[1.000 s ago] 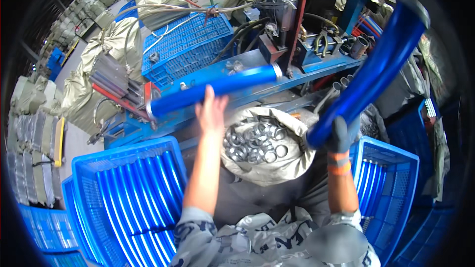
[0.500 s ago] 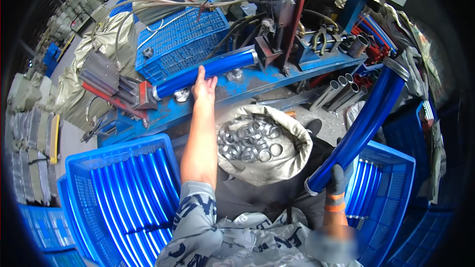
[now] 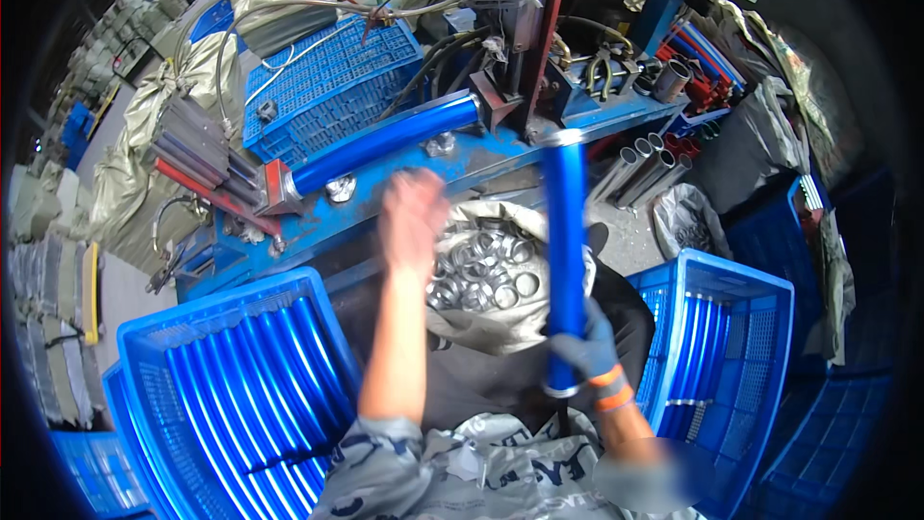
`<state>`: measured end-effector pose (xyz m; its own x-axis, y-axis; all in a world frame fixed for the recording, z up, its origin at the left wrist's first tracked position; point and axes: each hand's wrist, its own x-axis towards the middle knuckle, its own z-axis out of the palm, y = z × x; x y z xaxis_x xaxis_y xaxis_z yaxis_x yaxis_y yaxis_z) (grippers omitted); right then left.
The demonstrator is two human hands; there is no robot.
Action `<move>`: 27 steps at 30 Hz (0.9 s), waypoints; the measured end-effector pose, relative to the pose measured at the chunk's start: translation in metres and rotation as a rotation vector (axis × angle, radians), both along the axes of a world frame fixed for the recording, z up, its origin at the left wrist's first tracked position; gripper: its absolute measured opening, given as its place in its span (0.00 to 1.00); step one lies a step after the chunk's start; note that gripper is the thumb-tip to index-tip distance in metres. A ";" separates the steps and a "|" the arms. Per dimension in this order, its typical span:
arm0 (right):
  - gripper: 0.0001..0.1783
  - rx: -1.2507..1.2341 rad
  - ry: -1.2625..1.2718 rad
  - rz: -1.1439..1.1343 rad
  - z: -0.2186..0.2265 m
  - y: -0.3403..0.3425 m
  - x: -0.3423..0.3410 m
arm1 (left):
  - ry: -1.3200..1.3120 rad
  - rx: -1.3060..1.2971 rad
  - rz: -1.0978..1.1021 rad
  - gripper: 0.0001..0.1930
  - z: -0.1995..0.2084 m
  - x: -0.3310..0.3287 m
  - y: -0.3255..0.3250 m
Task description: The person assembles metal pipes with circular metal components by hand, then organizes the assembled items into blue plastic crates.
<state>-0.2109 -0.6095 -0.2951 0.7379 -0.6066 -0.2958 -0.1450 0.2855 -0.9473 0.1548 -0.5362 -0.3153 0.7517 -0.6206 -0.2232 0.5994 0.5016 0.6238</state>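
Observation:
My right hand [image 3: 587, 345], in a grey glove with an orange-striped cuff, is closed round the lower part of a shiny blue tube [image 3: 566, 231]. That tube stands nearly upright in the picture, with silver bands at both ends. My bare left hand [image 3: 414, 217] is smeared by motion at the left rim of a pale sack [image 3: 500, 332]; its fingers cannot be made out. Inside the sack lie many loose metal rings [image 3: 481, 270]. A second blue tube [image 3: 385, 143] sits on the bench between two clamp heads, touched by neither hand.
Blue crates of blue tubes stand at my left [image 3: 135, 347] and right [image 3: 780, 356]. The blue steel bench [image 3: 462, 169] crosses ahead, with a left clamp [image 3: 274, 188] and a right clamp [image 3: 496, 101]. Bare metal tubes [image 3: 635, 169] lie beyond its near edge, beside a small bag [image 3: 688, 217].
My left hand has left the tube on the bench and come back toward the sack. My right hand has swung its tube leftward and more upright.

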 end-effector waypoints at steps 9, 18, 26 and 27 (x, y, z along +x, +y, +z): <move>0.35 -0.478 -0.048 0.081 -0.048 0.071 -0.004 | -0.580 0.064 -0.147 0.31 0.118 -0.178 0.075; 0.32 -0.443 -0.124 0.161 -0.028 0.069 -0.062 | -0.729 0.210 -0.029 0.22 0.161 -0.252 0.079; 0.36 -0.442 -0.092 0.298 -0.005 0.074 -0.079 | -0.684 0.254 0.099 0.21 0.170 -0.266 0.098; 0.36 -0.460 -0.075 0.335 -0.001 0.075 -0.078 | -0.647 0.243 0.137 0.21 0.172 -0.266 0.103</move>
<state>-0.2892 -0.5341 -0.2956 0.9210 -0.3896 0.0040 -0.0840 -0.2085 -0.9744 -0.1113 -0.4333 -0.1436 0.8481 -0.5000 0.1752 0.0111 0.3473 0.9377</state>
